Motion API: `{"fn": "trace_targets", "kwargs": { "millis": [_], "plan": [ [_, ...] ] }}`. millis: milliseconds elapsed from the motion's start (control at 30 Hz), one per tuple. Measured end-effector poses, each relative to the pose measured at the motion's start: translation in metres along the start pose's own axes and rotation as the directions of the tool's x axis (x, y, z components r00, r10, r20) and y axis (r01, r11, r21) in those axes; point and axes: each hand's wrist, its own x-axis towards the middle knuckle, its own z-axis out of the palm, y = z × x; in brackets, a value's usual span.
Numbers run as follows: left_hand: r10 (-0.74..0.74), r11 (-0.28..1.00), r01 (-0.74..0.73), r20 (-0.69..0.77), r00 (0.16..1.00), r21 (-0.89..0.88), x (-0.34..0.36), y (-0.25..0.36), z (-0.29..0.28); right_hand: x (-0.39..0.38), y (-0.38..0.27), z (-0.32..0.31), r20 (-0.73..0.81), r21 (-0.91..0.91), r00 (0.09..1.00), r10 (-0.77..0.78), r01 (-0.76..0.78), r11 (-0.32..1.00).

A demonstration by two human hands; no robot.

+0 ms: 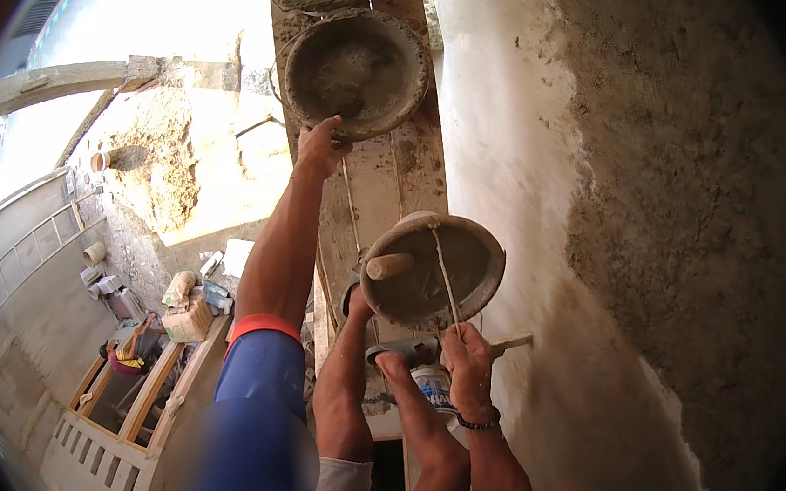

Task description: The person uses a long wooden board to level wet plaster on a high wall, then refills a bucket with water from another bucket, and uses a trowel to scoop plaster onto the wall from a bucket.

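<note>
The near rim of a round mortar basin is touched by the fingers of the left hand; one finger is laid up against the rim, the others are partly hidden below it, and whether the rim is clamped cannot be told. By the right hand, a rope handle is gripped between closed fingers, their inner side being turned from view. By this rope a tilted mortar bucket is joined to the hand; inside it, wet mortar is seen, and a wooden handle is shown pointing left, its far end hidden. A narrow flat piece is seen just right of the hand, too covered to be identified.

Beneath, a white bucket is mostly hidden by the right hand and leg; blue lettering is borne on it, only partly visible. The basin is supported on wooden planks; beyond it, another basin is cut off by the far edge. At right, the wall is partly covered by rough mortar. The left sleeve is obscured by a blur. Far below at left, a co-worker is made out only small.
</note>
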Motion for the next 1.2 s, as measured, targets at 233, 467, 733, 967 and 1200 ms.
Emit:
{"fn": "trace_targets", "kwargs": {
  "millis": [233,467,733,967,1200],
  "plan": [
    [-0.035,0.929,0.054,0.057,0.998,-0.366,0.021,-0.015,-0.002,-0.034,0.012,-0.055,-0.173,-0.082,0.983,0.06,-0.075,0.994],
    [-0.019,0.986,0.022,0.02,1.0,-0.163,-0.101,-0.026,-0.084,-0.028,0.008,-0.087,-0.173,-0.234,0.981,0.083,-0.123,0.964],
    [-0.161,0.979,0.124,-0.247,0.956,-0.16,-0.265,-0.054,-0.244,0.044,-0.059,-0.018,0.04,-0.368,0.999,-0.007,0.021,0.93],
    [-0.132,0.984,0.061,-0.461,0.877,-0.166,-0.376,-0.068,-0.32,0.148,-0.11,0.098,0.192,-0.306,0.945,-0.266,0.316,0.898],
    [-0.143,0.968,0.025,-0.466,0.873,-0.249,-0.408,-0.075,-0.331,0.24,-0.165,0.204,0.173,-0.538,0.791,-0.587,0.575,0.616]
  ]
}}
